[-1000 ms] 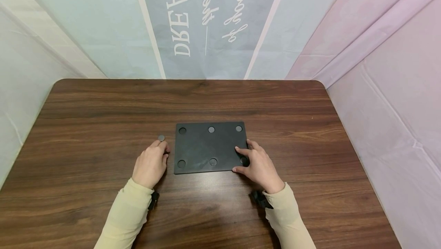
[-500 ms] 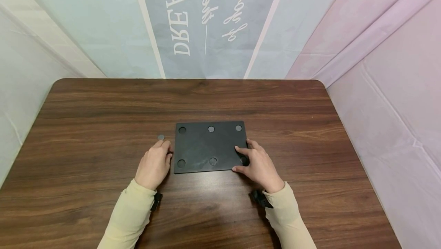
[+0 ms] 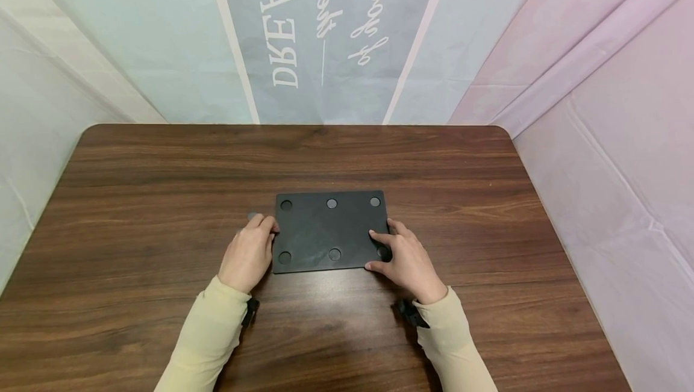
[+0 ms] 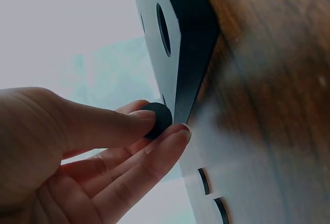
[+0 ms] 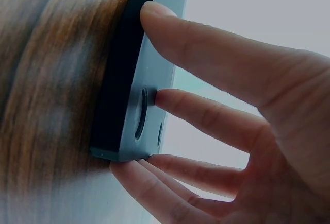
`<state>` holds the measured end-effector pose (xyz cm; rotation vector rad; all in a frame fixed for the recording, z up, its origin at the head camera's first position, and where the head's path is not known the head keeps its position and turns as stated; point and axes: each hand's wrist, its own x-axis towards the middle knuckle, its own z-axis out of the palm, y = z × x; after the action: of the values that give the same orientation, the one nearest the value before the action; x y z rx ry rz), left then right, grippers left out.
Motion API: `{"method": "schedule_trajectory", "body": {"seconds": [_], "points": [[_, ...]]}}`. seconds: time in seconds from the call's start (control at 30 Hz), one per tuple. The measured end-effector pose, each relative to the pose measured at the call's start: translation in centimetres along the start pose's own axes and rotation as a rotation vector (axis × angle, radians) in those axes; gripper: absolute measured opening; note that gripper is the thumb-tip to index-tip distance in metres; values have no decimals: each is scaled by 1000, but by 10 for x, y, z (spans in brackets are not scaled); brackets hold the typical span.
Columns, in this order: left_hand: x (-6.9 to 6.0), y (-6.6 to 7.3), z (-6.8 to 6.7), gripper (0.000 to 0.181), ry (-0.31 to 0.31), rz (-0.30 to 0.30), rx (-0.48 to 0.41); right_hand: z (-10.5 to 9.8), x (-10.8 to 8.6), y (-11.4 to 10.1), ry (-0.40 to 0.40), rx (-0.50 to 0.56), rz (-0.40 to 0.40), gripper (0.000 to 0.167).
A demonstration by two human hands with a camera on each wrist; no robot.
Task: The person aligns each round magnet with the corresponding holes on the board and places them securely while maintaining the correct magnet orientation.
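Observation:
A black rectangular plate (image 3: 309,229) with round recesses lies flat on the table. Pale discs show in its far middle and far right recesses; the two left ones look dark. Beside the plate's left edge is my left hand (image 3: 246,256), pinching a small dark disc (image 4: 159,118) between thumb and fingers, hidden in the head view. My right hand (image 3: 409,259) rests at the plate's near right corner. In the right wrist view its thumb touches the near side, one fingertip presses on top, and other fingers, fairly straight, touch the right end.
A loose grey disc (image 3: 252,215) lies beyond my left fingertips, partly covered by them. Low in the left wrist view, two thin dark discs lie near each other, one disc (image 4: 204,181) above the other. Behind the brown wooden table (image 3: 434,163) hangs a printed cloth (image 3: 325,37).
My left hand has moved right and slightly away from me, up to the plate's left edge, covering part of the loose disc. The right hand and the plate have stayed put.

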<state>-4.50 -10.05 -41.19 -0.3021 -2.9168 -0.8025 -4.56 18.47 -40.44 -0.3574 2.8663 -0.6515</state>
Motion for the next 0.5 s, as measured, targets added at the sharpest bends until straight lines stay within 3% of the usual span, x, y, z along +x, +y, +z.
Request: {"method": "schedule_trajectory", "body": {"seconds": [0.5], "points": [[19,-2,1,12,-5,21,21,1,0,0,5,2,0,62]]}}
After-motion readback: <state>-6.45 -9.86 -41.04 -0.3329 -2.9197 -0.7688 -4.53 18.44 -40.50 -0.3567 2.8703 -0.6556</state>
